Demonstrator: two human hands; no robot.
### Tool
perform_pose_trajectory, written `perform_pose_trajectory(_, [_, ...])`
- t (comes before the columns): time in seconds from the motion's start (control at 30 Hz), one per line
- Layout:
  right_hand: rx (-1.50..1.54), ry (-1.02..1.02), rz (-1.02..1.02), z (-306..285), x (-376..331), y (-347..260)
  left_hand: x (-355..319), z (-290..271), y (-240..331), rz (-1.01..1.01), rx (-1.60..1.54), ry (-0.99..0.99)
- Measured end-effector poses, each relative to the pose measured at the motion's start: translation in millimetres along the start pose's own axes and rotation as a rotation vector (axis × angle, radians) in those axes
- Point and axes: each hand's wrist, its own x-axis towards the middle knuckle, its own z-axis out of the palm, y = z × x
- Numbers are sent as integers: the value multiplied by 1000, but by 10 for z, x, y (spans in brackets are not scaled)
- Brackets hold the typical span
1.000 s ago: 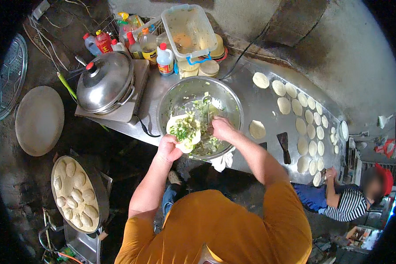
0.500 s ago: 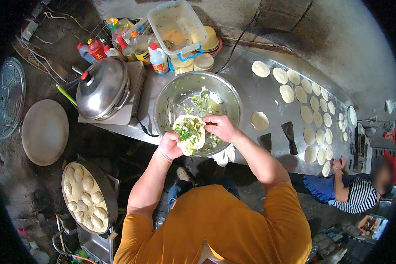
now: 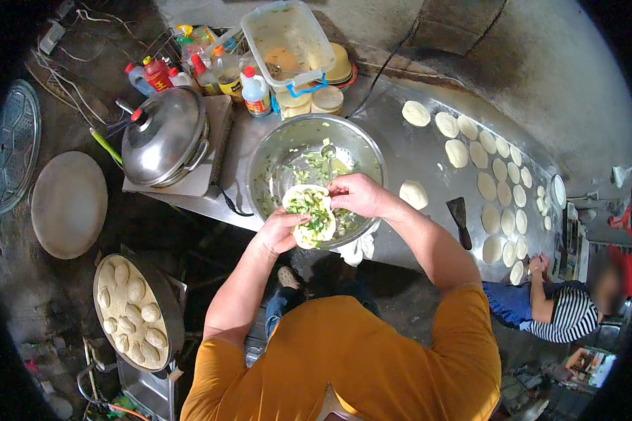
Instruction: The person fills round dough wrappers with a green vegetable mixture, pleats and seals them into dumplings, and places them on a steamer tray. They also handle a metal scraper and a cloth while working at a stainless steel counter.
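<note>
R hand (image 3: 354,196), now off metal spoon (image 3: 328,151), pinches edge of greens-filled dough wrapper (image 3: 306,188) held in L hand (image 3: 279,231), so spooning's prob. done.

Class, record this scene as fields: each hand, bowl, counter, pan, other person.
Left hand: holds a dough round topped with chopped green filling
Right hand: pinches the dough round's right edge
Bowl: metal, beneath the hands, with more filling and a spoon inside
Counter: metal, with flat dough discs right of the bowl, covered wok left
Pan: lower left, holding shaped dough pieces
Other person: far right, striped top, red cap
</note>
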Motion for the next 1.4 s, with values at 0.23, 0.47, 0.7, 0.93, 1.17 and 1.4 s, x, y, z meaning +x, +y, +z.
perform_pose_trajectory(0.23, [-334, 79, -397, 54, -84, 64, -49, -33, -35, 41, -57, 8])
perform_pose_trajectory(0.47, [-394, 176, -467, 145, -160, 73, 0, -21, -72, 15, -180, 17])
perform_pose_trajectory(0.7, [-538, 194, -503, 102, -180, 30, 30, 279, -56, 102, 86, 302])
perform_pose_trajectory(0.93, [-315, 35, -266, -39, -69, -25, 70, 306, -89, 125, 141, 294])
perform_pose_trajectory(1.17, [-465, 177, -518, -3, -206, 104, 162, 226, -109, 6, 13, 323])
perform_pose_trajectory(1.4, [-521, 285, -443, 76, -278, 413, 299, 135, -231, -26, 3, 342])
